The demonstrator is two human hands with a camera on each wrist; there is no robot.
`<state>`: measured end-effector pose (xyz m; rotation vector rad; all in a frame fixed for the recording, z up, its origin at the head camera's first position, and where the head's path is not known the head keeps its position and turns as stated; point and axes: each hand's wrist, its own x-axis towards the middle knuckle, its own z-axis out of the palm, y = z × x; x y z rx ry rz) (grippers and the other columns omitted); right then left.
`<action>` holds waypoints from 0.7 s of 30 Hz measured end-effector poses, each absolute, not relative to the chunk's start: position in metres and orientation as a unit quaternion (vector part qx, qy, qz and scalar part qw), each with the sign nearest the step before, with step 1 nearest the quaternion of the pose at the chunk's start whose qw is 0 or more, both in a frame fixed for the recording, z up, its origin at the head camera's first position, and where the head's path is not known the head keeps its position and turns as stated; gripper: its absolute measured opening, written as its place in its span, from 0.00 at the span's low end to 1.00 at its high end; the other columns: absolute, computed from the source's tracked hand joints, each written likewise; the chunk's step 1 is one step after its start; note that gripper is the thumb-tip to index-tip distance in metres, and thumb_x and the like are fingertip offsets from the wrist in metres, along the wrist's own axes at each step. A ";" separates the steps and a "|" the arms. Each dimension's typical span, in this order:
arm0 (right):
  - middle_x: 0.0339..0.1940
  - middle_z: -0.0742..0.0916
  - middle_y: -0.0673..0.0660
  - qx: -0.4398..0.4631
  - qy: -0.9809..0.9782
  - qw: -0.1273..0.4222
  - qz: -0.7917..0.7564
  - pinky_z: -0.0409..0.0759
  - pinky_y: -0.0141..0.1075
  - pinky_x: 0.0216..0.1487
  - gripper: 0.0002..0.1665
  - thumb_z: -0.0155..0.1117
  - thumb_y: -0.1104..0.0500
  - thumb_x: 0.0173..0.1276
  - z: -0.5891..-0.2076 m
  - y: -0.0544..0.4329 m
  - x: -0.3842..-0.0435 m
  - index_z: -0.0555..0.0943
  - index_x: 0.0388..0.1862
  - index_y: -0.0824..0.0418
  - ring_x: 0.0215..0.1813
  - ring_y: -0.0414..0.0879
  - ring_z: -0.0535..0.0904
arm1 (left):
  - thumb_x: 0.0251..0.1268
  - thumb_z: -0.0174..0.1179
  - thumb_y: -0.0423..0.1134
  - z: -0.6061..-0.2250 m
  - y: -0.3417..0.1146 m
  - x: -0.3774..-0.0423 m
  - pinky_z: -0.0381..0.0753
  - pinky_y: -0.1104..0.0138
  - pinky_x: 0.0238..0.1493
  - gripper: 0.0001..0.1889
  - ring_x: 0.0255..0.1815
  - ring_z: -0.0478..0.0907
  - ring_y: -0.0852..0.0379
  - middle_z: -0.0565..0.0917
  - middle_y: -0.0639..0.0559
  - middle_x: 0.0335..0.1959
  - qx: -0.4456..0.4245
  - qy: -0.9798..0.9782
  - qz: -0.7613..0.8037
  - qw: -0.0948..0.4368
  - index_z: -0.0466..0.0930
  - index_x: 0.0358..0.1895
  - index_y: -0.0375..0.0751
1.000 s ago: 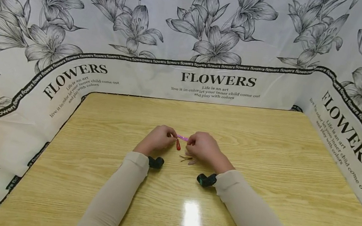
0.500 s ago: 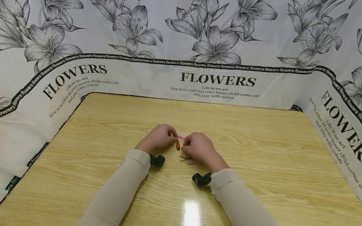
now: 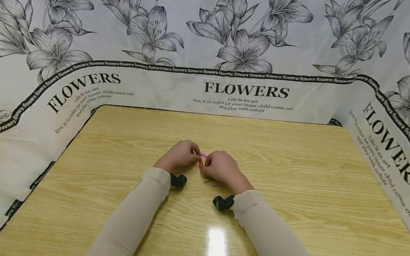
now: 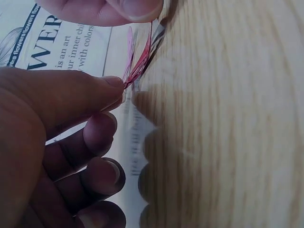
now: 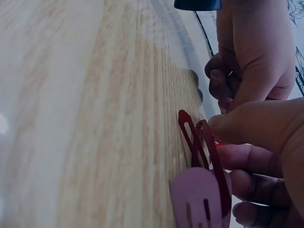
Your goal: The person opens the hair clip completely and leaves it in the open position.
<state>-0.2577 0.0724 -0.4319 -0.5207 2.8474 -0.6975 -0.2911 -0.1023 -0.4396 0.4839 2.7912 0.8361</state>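
Observation:
My left hand (image 3: pixel 182 155) pinches one end of a red snap hair clip (image 3: pixel 201 163) between thumb and forefinger, its other fingers loosely curled. The thumb and fingers of my right hand (image 3: pixel 223 166) grip the clip's other end, and its two arms look spread apart. A bright pink hair clip (image 3: pixel 204 155) lies just beyond, partly behind the hands. Under my right hand lie a dark reddish-brown clip (image 5: pixel 218 171), also spread, and a mauve clip (image 5: pixel 192 194), both mostly hidden in the head view.
The light wood-grain table (image 3: pixel 157 129) stretches around the hands. White cloth (image 3: pixel 163 86) printed with flowers and lettering stands behind it and along the sides. A dark wrist camera (image 3: pixel 223 202) sits on the right wrist.
My right hand has moved left and slightly down, from beside the pink clip to the red clip's near end. The red clip now looks spread. My left hand stays almost in place.

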 end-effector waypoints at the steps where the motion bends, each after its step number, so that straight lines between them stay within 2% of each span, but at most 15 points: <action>1: 0.18 0.82 0.48 -0.174 0.954 0.081 -0.232 0.73 0.35 0.23 0.09 0.66 0.54 0.57 -0.432 0.072 -0.258 0.81 0.18 0.51 0.19 0.42 0.77 | 0.66 0.59 0.39 -0.440 -0.102 -0.291 0.73 0.66 0.38 0.06 0.33 0.74 0.55 0.84 0.50 0.38 0.164 0.940 0.283 0.095 0.85 0.38 0.44; 11: 0.18 0.81 0.47 -0.175 0.959 0.072 -0.210 0.72 0.35 0.27 0.10 0.66 0.51 0.57 -0.434 0.067 -0.260 0.80 0.18 0.51 0.22 0.43 0.76 | 0.66 0.58 0.38 -0.440 -0.103 -0.290 0.73 0.66 0.39 0.07 0.33 0.74 0.56 0.84 0.50 0.40 0.165 0.939 0.285 0.101 0.85 0.38 0.45; 21: 0.19 0.82 0.47 -0.179 0.959 0.072 -0.208 0.72 0.34 0.28 0.09 0.66 0.53 0.58 -0.434 0.067 -0.262 0.81 0.20 0.52 0.25 0.43 0.76 | 0.67 0.57 0.39 -0.442 -0.105 -0.292 0.72 0.67 0.37 0.06 0.32 0.74 0.56 0.83 0.52 0.36 0.164 0.936 0.293 0.107 0.84 0.35 0.46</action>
